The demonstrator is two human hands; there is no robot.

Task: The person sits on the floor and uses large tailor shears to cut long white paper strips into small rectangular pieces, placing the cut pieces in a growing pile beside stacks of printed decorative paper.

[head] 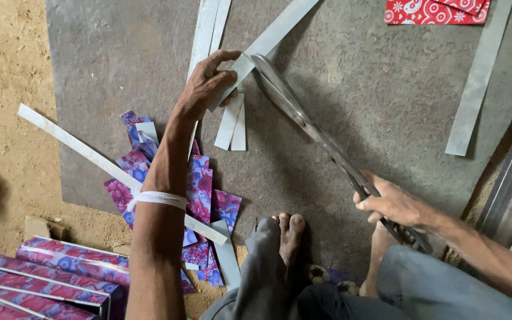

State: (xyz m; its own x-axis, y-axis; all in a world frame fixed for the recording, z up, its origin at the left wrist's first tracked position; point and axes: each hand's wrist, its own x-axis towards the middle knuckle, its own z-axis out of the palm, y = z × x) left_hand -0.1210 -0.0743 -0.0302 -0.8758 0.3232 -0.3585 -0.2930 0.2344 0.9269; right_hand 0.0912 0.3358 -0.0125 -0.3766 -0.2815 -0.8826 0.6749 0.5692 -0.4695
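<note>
My left hand (pixel 208 83) grips a long grey metal strip (pixel 280 29) that runs up to the top of the view. My right hand (pixel 393 204) holds the handles of large metal shears (pixel 303 121), whose blades meet the strip's end just right of my left fingers. Two short cut strip pieces (pixel 232 121) lie on the grey slab (pixel 374 101) right below my left hand. My bare foot (pixel 288 237) rests on the slab's near edge.
Purple-and-blue flowered sheet pieces (pixel 200 189) lie scattered under my left forearm, crossed by a long pale strip (pixel 84 148). Folded flowered boxes (pixel 48 278) sit bottom left. A red patterned sheet (pixel 437 10) and another grey strip (pixel 478 83) lie at top right. Sandy ground is on the left.
</note>
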